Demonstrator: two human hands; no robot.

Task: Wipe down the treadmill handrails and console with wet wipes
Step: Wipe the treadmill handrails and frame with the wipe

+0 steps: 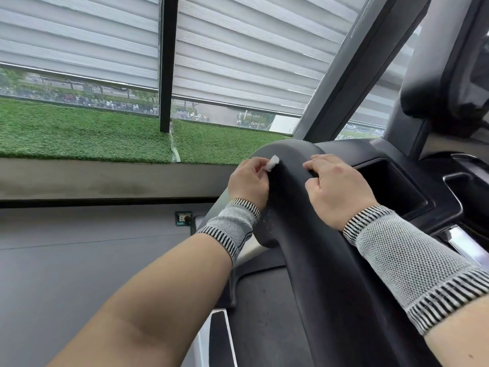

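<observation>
In the middle of the frame the black handrail [299, 207] of the treadmill curves up from the lower right and bends to the right toward the console [449, 83], which fills the upper right corner. The left hand [247, 182] pinches a small, folded white wet wipe [272, 162] between thumb and fingers and holds it against the left side of the handrail, just below the bend. The right hand [337, 188] lies on the top of the same bar, its fingers curled over it, so it grips the handrail and keeps the body steady.

The step in hand seems to be the wiping of the outer side of this rail. To do it well, I think the wipe should be opened a little, because now only a small corner touches the surface. It is better to wrap it around the bar and slide it down in one long stroke toward the lower part, where pale specks [267, 221] are visible. The right hand covers a part of the rail, so this place must be wiped later too.
</observation>
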